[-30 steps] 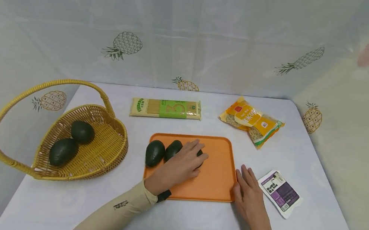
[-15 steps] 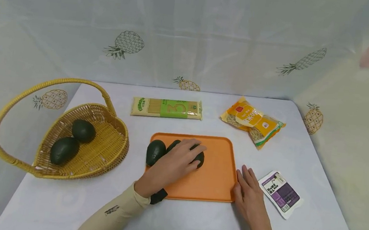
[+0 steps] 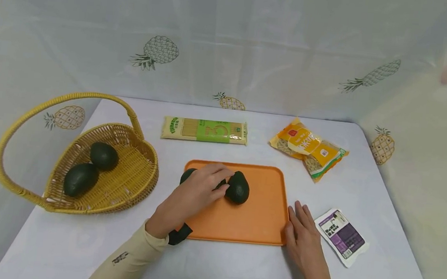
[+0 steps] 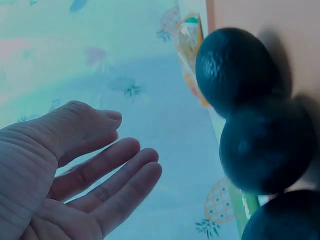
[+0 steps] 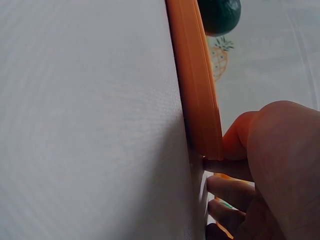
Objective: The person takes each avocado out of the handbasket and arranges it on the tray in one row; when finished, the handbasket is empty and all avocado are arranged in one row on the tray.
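Left hand (image 3: 193, 191) hovers, grip released, over avocados (image 3: 237, 187) on the orange tray (image 3: 255, 224) — right hand (image 3: 304, 239), fingers flat, braces its edge.

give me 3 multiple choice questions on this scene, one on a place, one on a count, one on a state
1. Where does the pasta pack lie?
A. in the basket
B. on the table behind the tray
C. on the tray

2. How many avocados are in the basket?
A. two
B. four
C. none

3. What is the left hand doing?
A. gripping the basket handle
B. lying flat on the table
C. open over the avocados on the tray

Answers:
1 B, it lies on the cloth beyond the tray's far edge.
2 A, two dark avocados sit on the weave.
3 C, the left wrist view shows relaxed fingers closed round nothing; the head view has the hand above the tray's avocados.
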`<state>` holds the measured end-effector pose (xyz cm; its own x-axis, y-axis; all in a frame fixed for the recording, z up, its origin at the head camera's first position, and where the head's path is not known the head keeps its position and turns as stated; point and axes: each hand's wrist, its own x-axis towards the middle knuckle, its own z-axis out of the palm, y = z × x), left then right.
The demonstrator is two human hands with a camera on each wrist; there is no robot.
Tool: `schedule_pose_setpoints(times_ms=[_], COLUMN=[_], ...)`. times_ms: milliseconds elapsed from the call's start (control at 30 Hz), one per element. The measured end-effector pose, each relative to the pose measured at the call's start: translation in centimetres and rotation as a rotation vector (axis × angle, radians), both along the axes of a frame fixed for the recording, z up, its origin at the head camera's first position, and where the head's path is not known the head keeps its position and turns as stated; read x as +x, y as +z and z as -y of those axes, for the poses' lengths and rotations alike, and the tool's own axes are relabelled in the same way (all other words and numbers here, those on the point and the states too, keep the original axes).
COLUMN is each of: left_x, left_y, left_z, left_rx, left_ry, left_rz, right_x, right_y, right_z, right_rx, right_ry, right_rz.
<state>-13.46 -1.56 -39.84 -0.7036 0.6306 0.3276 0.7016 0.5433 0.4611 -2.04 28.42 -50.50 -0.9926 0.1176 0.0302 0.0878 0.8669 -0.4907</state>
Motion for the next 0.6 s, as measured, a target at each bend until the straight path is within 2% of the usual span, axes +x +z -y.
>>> schedule_pose_setpoints(times_ms=[233,433,600], left_x=[-0.3,-0.5,-0.8], left_y=[0.3,0.9,0.7], left_z=[1.9,3.8,6.0], left_rx=[-0.024,-0.015,0.040], left_ry=[0.053,0.111,0.157], left_rz=[-0.053,-0.057,-0.061], right_x=[0.0,0.0,-0.1], right_y=[-0.1,0.0,-0.1], right_z=[0.0,0.0,-0.1], right_rx=[-0.010,-0.014,-0.010], right_ry=[0.004,0.007,0.000], right_rz=[-0.008,-0.008,0.002])
